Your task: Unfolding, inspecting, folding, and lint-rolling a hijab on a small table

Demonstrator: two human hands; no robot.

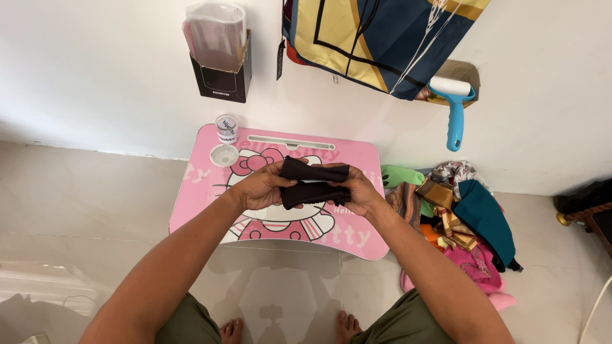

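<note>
dark folded cloth (313, 183) held over the pink lap table (210, 210)

the cloth is pinched between left hand (261, 188) and right hand (360, 191). a black wall box (223, 79) is hung above the table's far left corner, a small labelled clear jar (226, 129) beneath it.

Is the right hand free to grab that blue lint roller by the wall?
Probably not right now: the right hand and left hand both grip the folded black cloth, and the blue lint roller sits well beyond, against the wall.
</note>
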